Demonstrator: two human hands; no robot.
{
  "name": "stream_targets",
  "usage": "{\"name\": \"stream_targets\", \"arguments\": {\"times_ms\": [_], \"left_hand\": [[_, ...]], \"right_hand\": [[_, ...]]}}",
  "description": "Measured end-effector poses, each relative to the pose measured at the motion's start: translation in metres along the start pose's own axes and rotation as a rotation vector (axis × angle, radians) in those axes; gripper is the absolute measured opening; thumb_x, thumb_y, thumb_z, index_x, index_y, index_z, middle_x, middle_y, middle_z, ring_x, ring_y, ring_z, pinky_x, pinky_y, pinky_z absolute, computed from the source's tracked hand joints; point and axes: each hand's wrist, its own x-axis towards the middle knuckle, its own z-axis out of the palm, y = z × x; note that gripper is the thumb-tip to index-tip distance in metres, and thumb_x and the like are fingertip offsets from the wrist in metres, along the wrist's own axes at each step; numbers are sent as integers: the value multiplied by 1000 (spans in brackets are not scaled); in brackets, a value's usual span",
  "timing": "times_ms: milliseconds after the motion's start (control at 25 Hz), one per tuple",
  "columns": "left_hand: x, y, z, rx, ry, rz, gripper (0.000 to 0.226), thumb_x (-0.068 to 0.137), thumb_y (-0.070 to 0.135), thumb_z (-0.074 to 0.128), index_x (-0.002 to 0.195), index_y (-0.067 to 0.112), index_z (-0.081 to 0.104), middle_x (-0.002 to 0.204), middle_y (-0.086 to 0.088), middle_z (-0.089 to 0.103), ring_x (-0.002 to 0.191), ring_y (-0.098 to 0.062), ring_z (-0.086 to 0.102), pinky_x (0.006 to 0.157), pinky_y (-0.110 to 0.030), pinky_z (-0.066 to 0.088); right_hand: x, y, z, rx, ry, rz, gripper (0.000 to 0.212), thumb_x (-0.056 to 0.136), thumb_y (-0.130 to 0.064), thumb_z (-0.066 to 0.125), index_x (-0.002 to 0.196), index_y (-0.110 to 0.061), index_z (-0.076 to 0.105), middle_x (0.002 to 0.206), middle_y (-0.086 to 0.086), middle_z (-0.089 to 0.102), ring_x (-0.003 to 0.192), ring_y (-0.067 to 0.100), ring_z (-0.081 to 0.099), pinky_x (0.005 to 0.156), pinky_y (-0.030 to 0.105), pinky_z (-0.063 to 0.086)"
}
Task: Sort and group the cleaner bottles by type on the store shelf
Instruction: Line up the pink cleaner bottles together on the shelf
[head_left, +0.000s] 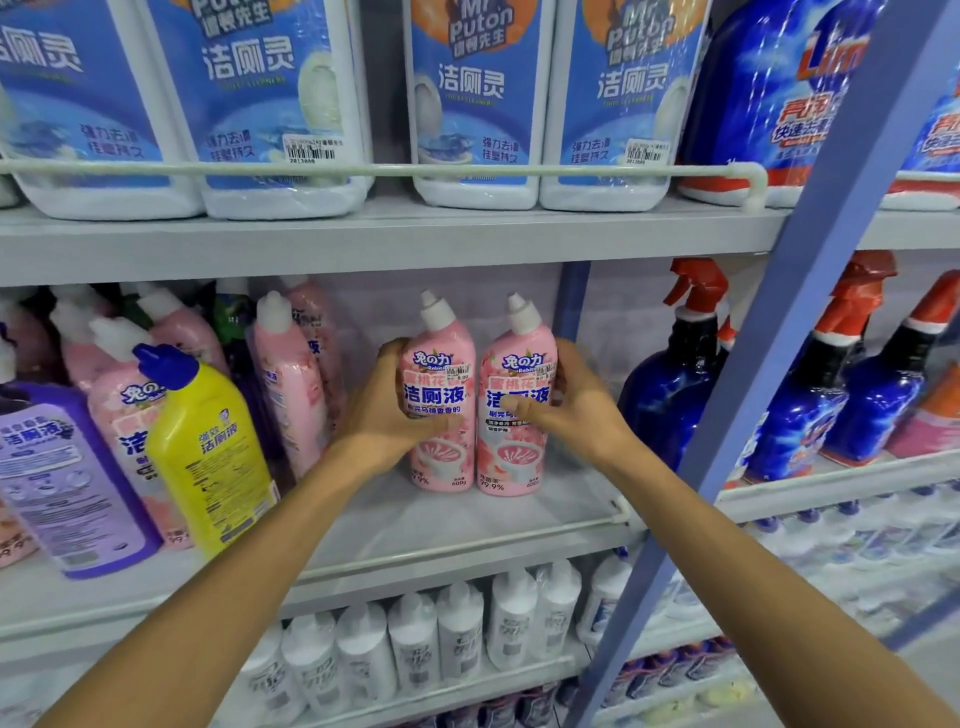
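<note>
Two hands, two bottles: your left hand (384, 410) grips left pink toilet-cleaner bottle (439, 364), right hand (576, 405) grips right pink toilet-cleaner bottle (511, 457). Both upright, touching, on middle shelf (467, 522). Matching pink bottles (288, 374) stand left of your left hand, nearer it.

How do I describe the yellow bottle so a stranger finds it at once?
Look at the left part of the middle shelf. Among pink bottles, beside a purple bottle, stands the yellow bottle. Only it is yellow with a dark blue cap.
</note>
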Motion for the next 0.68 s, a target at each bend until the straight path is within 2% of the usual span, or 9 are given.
{"name": "stream_targets", "arguments": {"times_ms": [80,120,240,320,400,480,600,680], "left_hand": [[-9,-25,3,-75,-104,-89,79,63,18,96,127,27,51,118,9,72,109,-13,70,92,-46,59],[-13,-36,7,-73,-119,-111,71,64,19,95,121,29,54,114,11,74,107,-13,71,94,-48,59],[-16,-52,15,-81,-59,-116,67,57,35,96,111,34,56,106,13,75,97,-9,73,88,-47,61],[-10,-54,19,-92,-30,-105,76,48,53,91,112,35,56,108,11,75,97,-12,73,85,-45,63],[-4,-55,26,-74,14,-93,73,45,59,89,107,39,55,105,13,75,95,-11,74,81,-43,63],[6,-53,34,-60,52,-92,67,53,49,94,106,35,56,106,10,75,94,-13,73,82,-44,63],[28,-50,45,-6,118,-82,64,63,33,96,111,18,57,107,2,75,93,-18,73,82,-44,62],[41,-52,50,-22,135,-88,62,64,27,96,111,15,57,107,1,75,92,-16,72,82,-44,61]], "right_hand": [[-13,16,13,-64,46,61,66,73,-38,90,123,-27,48,98,-23,68,86,-15,66,73,12,58],[-20,24,23,-81,89,87,66,72,-39,91,120,-25,48,96,-24,66,81,-20,63,68,5,53],[-32,43,45,-91,198,93,60,73,-34,91,113,-27,47,96,-27,60,82,-30,55,63,-4,42],[-28,50,47,-70,202,98,57,74,-31,90,112,-27,47,97,-28,59,82,-31,54,63,-5,41],[-18,55,45,-61,200,97,55,75,-32,89,111,-26,48,96,-28,60,80,-31,56,63,-4,43],[-2,60,42,-19,177,105,54,76,-30,89,113,-24,49,96,-28,61,79,-29,58,61,-3,44],[23,73,40,151,141,162,52,78,-13,87,115,-21,50,101,-21,64,77,-24,62,57,0,47],[37,78,38,190,122,175,52,78,-6,85,116,-17,50,103,-16,66,79,-19,66,61,5,52]]}}
